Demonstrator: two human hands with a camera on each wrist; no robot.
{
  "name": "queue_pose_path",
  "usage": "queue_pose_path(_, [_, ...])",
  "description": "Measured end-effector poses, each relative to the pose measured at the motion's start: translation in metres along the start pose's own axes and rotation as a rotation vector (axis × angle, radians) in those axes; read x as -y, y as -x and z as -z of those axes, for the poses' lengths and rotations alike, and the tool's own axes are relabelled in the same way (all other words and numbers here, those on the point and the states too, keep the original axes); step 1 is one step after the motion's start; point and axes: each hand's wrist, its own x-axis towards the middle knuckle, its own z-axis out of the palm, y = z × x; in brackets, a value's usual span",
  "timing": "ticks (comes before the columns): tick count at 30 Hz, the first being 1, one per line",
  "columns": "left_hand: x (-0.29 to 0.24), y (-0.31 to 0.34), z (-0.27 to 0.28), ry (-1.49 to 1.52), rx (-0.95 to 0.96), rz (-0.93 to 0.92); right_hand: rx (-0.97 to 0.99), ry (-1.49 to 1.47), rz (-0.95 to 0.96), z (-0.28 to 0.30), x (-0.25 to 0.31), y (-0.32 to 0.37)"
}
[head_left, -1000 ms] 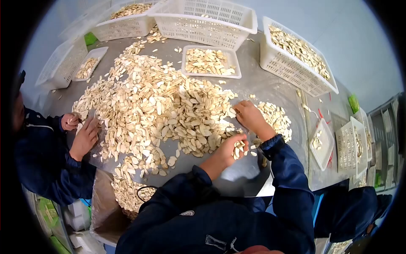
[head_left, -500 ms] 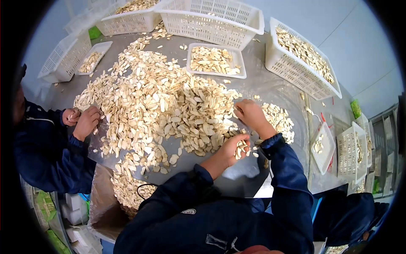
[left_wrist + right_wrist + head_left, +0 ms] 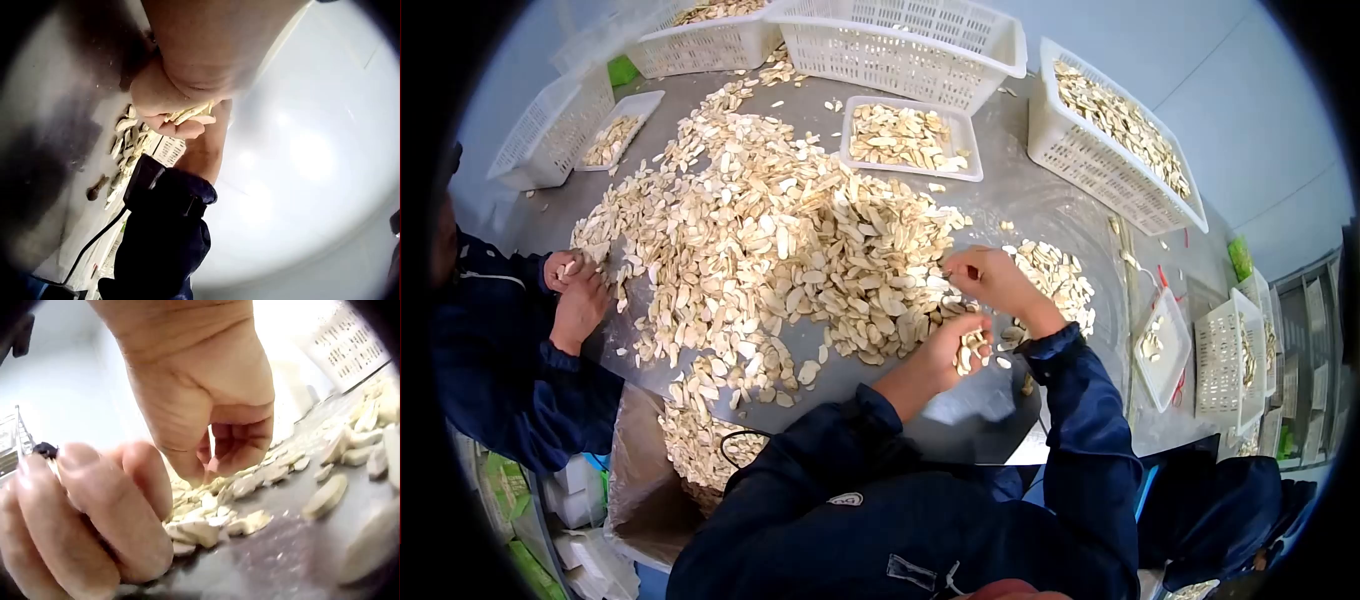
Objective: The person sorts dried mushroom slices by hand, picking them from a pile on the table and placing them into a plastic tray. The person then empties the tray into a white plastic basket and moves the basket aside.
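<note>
My left hand (image 3: 940, 358) is cupped around a small bunch of pale dried slices (image 3: 970, 352), low over the near side of the table. In the left wrist view, those slices stick out from between the curled fingers (image 3: 181, 130). Just beyond it, my right hand (image 3: 998, 282) hovers at the right edge of a large heap of slices (image 3: 860, 260). Its thumb and fingertips come together in the right wrist view, and no slice shows between them. A smaller pile of slices (image 3: 1055, 285) lies to the right of this hand.
White slotted baskets (image 3: 890, 60) line the back, one at right (image 3: 1090, 150) filled with slices. A shallow white tray (image 3: 850, 160) holds more behind the heap. At left another person's hands (image 3: 580, 305) work beside the heap. Below the table edge stands a lined box (image 3: 640, 480) of slices.
My right hand has shifted slightly, its fingers drawing together, while the left keeps its bunch of slices. The other person's hands have moved from the heap toward their body.
</note>
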Motion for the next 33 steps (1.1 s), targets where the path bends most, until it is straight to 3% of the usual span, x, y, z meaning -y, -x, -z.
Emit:
queue_pose_path(3, [0.008, 0.002, -0.002, -0.053, 0.034, 0.075, -0.094, 0.065, 0.054, -0.024, -0.009, -0.003])
queue_pose_path(8, [0.022, 0.008, -0.014, -0.212, 0.017, 0.144, -0.088, 0.37, -0.121, -0.002, -0.032, 0.014])
queue_pose_path(12, [0.027, 0.012, -0.022, -0.294, 0.026, 0.173, -0.117, 0.33, -0.146, 0.007, -0.018, 0.019])
queue_pose_path(16, [0.028, 0.014, -0.021, -0.335, 0.047, 0.166, -0.128, 0.152, 0.07, -0.016, -0.012, 0.01])
queue_pose_path(20, [0.029, 0.009, -0.014, -0.341, 0.086, 0.152, -0.114, 0.133, 0.095, -0.034, -0.002, -0.001])
queue_pose_path(23, [0.03, 0.007, -0.012, -0.354, 0.081, 0.166, -0.038, 0.309, -0.022, -0.028, -0.012, -0.001])
queue_pose_path(28, [0.035, 0.016, -0.02, -0.444, 0.202, 0.22, -0.176, 0.372, -0.067, -0.018, -0.003, 0.02])
queue_pose_path(31, [0.039, 0.018, -0.022, -0.472, 0.248, 0.272, 0.033, 0.077, -0.017, -0.02, 0.007, 0.032])
queue_pose_path(33, [0.038, 0.02, -0.023, -0.482, 0.249, 0.298, 0.1, 0.094, -0.02, -0.018, 0.009, 0.037])
